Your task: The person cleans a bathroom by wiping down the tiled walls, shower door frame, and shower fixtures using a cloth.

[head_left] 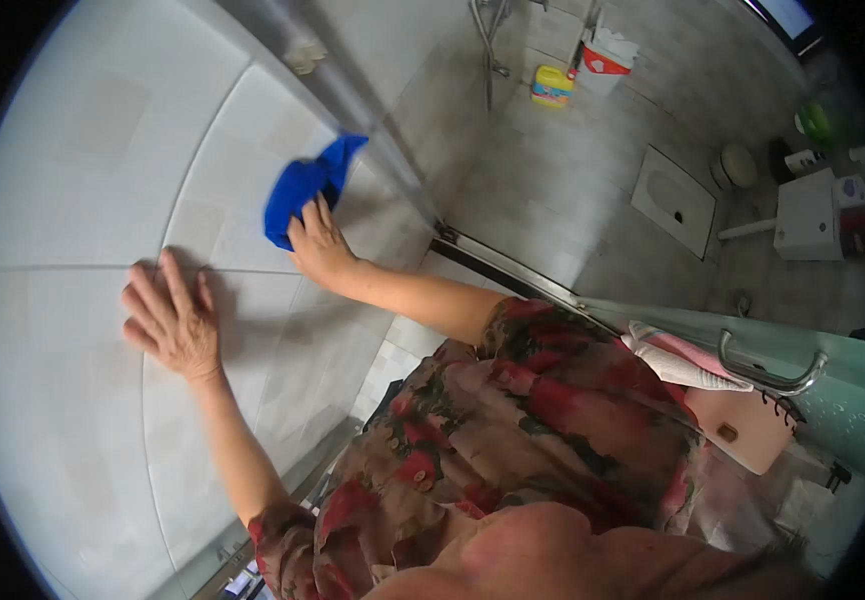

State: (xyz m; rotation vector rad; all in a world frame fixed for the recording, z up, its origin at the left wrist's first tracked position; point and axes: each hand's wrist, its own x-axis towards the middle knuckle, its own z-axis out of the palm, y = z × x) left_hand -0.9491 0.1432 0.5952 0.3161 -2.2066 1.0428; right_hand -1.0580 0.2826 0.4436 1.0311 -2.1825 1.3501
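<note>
A blue cloth (298, 192) lies against the white tiled wall (63, 130), bunched under my right hand (323, 247), whose fingers press and grip its lower edge. One corner of the cloth sticks out toward the metal door frame. Lower and to the left, my left hand (175, 318) rests on the same tiles with its fingers spread and nothing in it.
Beyond the metal frame (393, 165) are a squat toilet (675, 202), a yellow bottle (552, 87) and a white-and-red bucket (607, 65). On the right, a glass door has a metal handle (775, 380), a towel (683, 362) and a pink case (743, 428).
</note>
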